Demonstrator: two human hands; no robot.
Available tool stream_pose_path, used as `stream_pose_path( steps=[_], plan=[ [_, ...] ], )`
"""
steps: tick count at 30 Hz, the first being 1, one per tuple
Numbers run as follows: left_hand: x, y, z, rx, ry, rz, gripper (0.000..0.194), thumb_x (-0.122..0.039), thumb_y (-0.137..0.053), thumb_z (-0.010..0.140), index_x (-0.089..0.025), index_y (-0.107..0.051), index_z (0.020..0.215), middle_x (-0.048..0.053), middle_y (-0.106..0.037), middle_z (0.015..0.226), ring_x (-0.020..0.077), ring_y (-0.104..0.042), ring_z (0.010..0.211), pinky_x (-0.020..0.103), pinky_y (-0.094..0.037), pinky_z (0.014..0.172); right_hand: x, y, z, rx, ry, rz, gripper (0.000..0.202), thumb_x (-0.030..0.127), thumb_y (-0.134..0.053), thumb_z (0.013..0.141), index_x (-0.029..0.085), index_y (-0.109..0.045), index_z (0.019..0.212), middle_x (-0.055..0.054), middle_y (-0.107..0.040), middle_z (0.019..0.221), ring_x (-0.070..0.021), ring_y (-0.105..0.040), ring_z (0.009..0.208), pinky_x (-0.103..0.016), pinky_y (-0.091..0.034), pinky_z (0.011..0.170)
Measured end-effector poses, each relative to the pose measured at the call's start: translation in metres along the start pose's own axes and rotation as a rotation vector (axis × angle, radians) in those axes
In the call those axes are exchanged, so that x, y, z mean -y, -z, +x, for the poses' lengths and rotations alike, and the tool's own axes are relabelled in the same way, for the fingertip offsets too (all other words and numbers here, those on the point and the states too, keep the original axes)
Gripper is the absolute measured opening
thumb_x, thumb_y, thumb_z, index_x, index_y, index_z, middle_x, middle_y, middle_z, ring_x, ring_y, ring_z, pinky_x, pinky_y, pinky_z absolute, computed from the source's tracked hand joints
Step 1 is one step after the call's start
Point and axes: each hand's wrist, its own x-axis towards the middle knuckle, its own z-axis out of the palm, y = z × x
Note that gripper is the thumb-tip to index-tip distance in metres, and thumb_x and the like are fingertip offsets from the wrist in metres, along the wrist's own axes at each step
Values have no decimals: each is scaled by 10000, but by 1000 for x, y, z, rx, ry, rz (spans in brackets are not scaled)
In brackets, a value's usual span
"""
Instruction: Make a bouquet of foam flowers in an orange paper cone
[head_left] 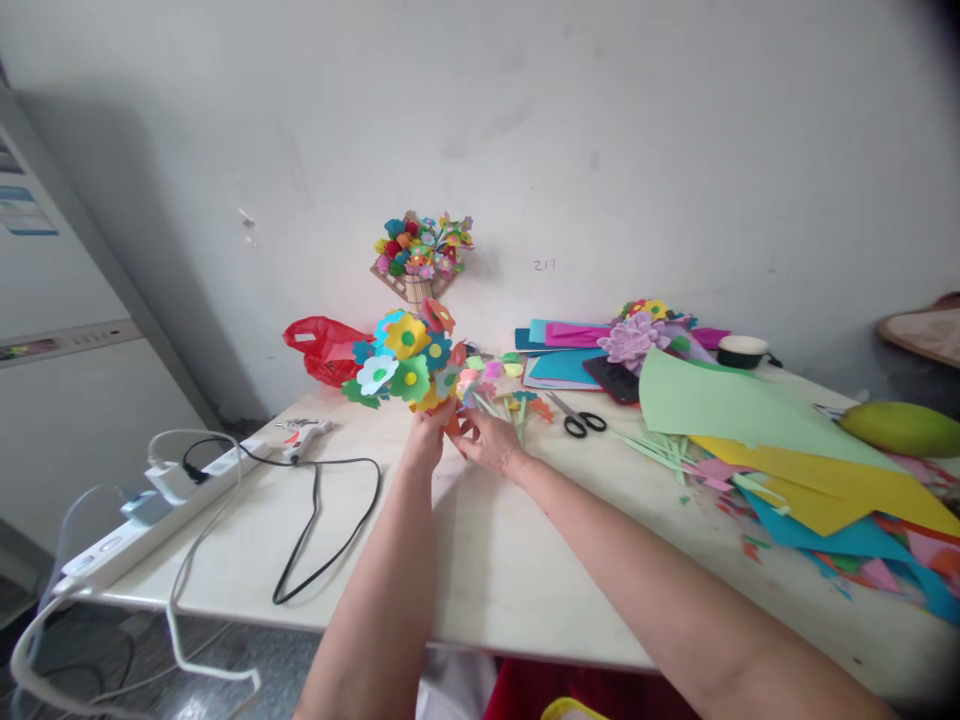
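Note:
A bouquet of paper flowers [409, 365] in yellow, blue, green and orange stands upright over the table, its lower end wrapped in orange. My left hand [431, 432] is closed around its base from the left. From the other side my right hand [487, 440] pinches the orange wrap [454, 428] with thumb and fingers. The fingertips of my left hand are partly hidden under the blooms. Just behind my right hand lie loose pastel flower pieces [491, 370] and pale green paper strips [521, 420].
Black-handled scissors [585, 420] lie right of my hands. A glue gun [304, 438] with a looping black cord and a power strip [161, 510] are at left. Coloured sheets [772, 420] and scraps cover the right side. A red plastic bag [326, 348] sits behind; a flower basket [418, 288] hangs on the wall.

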Motion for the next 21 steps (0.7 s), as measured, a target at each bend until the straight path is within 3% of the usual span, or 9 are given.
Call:
stream_pose_path(
  steps=[3, 7, 13, 17, 21],
  plan=[
    [1, 1, -1, 13, 42, -21, 324, -321, -769, 607, -160, -622, 847, 14, -600, 765, 131, -571, 689, 281, -474, 653, -5, -7, 2, 17, -60, -52, 319, 435, -629, 758, 231, -622, 1003, -19, -710, 917, -157, -621, 697, -267, -401, 634],
    [2, 0, -1, 66, 58, -1, 360, -330, -784, 585, -151, -638, 861, 29, -604, 772, 140, -572, 706, 283, -471, 669, -12, -16, 6, 8, -131, -25, 234, 391, -624, 761, 197, -640, 892, -31, -694, 817, -153, -600, 663, -250, -375, 589],
    [4, -2, -5, 109, 47, 101, 348, -304, -801, 568, -158, -657, 850, 45, -634, 811, 157, -585, 739, 296, -467, 715, -13, -17, 5, -60, -116, 31, 250, 311, -608, 765, 170, -643, 968, -37, -684, 786, -149, -587, 662, -240, -384, 596],
    [8, 0, -6, 176, 81, 194, 305, -316, -767, 619, -151, -675, 859, 47, -636, 805, 147, -580, 719, 298, -465, 716, -16, -20, 6, -19, -98, 111, 216, 325, -571, 795, 173, -661, 918, -43, -676, 772, -168, -592, 671, -255, -397, 590],
    [9, 0, -7, 183, 87, 173, 352, -313, -791, 562, -163, -691, 865, 73, -662, 897, 185, -606, 829, 319, -476, 772, -20, -18, 7, 56, -39, 274, 147, 291, -592, 779, 173, -658, 838, -13, -633, 686, -166, -573, 653, -264, -413, 595]
  ],
)
